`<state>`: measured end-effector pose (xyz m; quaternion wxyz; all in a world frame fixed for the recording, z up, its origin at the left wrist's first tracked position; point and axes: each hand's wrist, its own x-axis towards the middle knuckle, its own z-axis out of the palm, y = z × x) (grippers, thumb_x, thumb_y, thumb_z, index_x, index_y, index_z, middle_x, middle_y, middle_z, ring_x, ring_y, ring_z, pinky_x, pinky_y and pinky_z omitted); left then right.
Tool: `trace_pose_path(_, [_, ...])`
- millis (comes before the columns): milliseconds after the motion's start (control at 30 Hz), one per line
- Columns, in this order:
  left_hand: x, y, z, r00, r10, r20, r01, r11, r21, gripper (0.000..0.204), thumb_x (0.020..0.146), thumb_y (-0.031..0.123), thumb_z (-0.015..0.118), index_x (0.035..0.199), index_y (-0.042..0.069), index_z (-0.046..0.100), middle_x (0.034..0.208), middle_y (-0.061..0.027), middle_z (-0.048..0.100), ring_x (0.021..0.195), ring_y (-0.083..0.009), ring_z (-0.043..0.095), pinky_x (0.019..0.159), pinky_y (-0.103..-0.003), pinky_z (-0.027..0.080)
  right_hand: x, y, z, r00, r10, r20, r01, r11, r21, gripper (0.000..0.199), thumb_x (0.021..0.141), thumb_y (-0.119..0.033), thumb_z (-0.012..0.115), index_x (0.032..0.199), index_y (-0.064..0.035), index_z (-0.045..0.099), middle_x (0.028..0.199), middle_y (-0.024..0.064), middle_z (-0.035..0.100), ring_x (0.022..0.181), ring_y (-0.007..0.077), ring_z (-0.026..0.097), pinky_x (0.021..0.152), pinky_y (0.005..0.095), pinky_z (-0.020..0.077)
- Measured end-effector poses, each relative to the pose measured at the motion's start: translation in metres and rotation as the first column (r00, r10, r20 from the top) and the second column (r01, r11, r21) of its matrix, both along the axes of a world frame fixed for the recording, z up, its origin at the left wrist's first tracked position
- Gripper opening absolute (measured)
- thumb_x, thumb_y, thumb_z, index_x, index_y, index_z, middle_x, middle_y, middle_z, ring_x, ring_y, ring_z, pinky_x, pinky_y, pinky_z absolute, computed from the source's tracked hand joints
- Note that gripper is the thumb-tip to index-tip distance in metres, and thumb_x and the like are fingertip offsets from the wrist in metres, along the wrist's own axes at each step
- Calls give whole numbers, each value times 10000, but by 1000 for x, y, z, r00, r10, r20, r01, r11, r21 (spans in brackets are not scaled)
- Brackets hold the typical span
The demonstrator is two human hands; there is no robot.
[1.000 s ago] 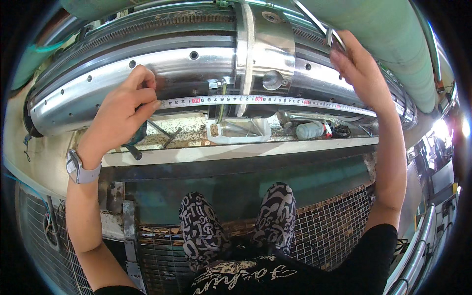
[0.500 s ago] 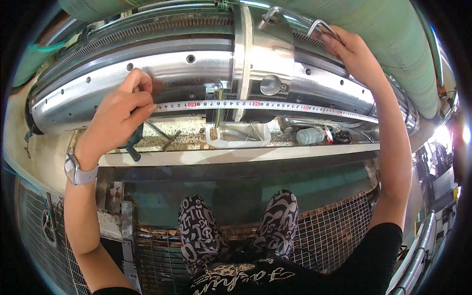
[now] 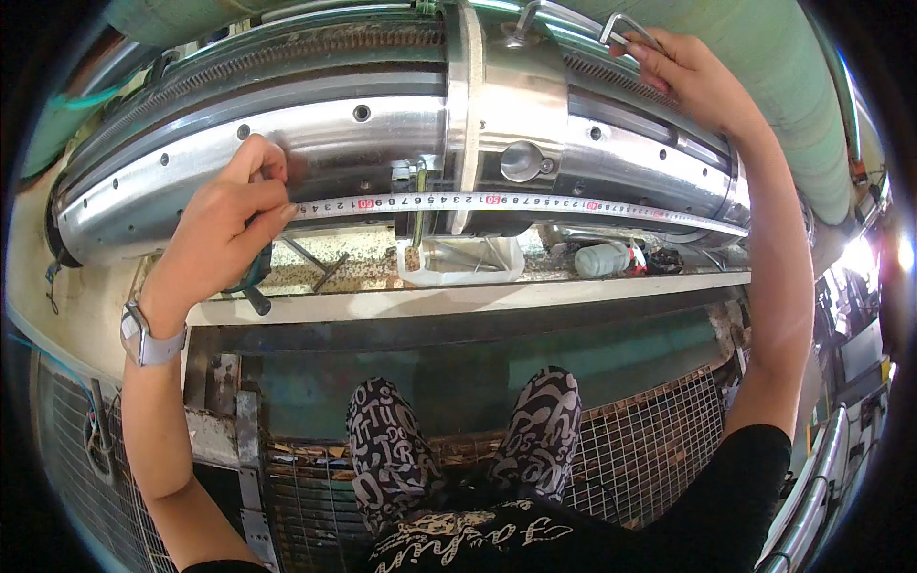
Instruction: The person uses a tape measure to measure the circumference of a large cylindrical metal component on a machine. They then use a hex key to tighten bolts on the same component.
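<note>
The left hand [image 3: 222, 224] pinches one end of a white measuring tape [image 3: 497, 201], which runs rightward from that pinch along the polished steel machine cylinder [image 3: 315, 129]. The right hand [image 3: 690, 78], farther up, grasps a bent metal handle [image 3: 626, 24].

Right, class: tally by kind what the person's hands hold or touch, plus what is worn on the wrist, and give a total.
Measuring tape, pinched by the left hand: 1
Metal handle, touched by the right hand: 1
Wristwatch, on the left wrist: 1
Total: 3
</note>
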<state>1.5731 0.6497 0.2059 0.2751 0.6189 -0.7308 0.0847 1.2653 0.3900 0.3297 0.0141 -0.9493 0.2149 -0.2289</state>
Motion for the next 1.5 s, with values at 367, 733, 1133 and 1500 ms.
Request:
trace_pose_path(367, [6, 0, -4, 1000, -13, 29, 13, 1000, -3, 157, 795, 50, 559, 728, -43, 452, 942, -102, 406, 792, -222, 449, 713, -295, 383, 4, -16, -16, 1000, -13, -26, 4, 945, -328, 237, 916, -222, 473, 1034, -33, 552, 584, 118, 451, 561, 259, 470, 583, 374, 405])
trace_pose_path(733, [10, 0, -8, 997, -22, 68, 25, 999, -35, 172, 808, 93, 581, 736, -35, 493, 920, -94, 427, 699, -255, 485, 636, -326, 398, 13, 35, -39, 994, -30, 103, 35, 998, -43, 286, 945, -265, 458, 819, -14, 507, 483, 6, 364, 357, 98, 357, 347, 272, 312])
trace_pose_path(1133, [8, -2, -6, 998, -12, 59, 9, 999, 43, 194, 812, 87, 562, 731, -54, 457, 946, -86, 389, 745, -194, 422, 700, -286, 370, 16, 48, -46, 988, -103, 118, 96, 994, 61, 352, 962, -294, 421, 1121, -23, 579, 498, -53, 268, 388, 25, 292, 364, 201, 273])
trace_pose_path(1500, [10, -2, -6, 997, -22, 78, 20, 999, 30, 203, 819, 109, 558, 736, -55, 471, 956, -87, 407, 745, -190, 420, 691, -282, 364, 20, 54, -49, 984, -128, 128, 125, 992, 32, 357, 962, -304, 416, 1110, -22, 578, 499, -55, 265, 383, 24, 289, 351, 199, 280])
